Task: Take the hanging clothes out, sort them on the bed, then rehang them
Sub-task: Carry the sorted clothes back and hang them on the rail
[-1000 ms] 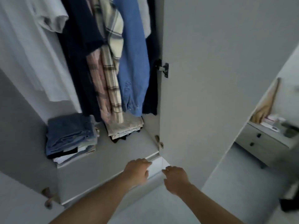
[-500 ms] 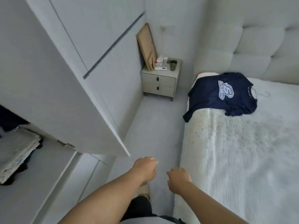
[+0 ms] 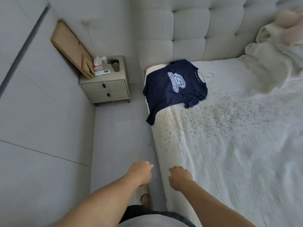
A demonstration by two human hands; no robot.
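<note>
Navy logo T-shirt draped on ribbed white bed, left hand and right hand fingers loosely curled, empty

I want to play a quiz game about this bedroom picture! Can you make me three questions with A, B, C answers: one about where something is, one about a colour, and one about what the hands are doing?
1. Where does the T-shirt lie?
A. on the floor
B. on the bed, near the headboard
C. on the nightstand

2. What colour is the T-shirt?
A. red
B. yellow
C. navy blue with a pale logo

3. What are the two hands holding?
A. nothing
B. a hanger
C. a pillow

Answers:
1 B: it is spread on the bed close to the tufted headboard, one edge drooping over the side.
2 C: the cloth is dark navy, with a light blue and white logo.
3 A: the left hand and right hand both reach forward with nothing in them; the hanger lies by the shirt's collar.
</note>
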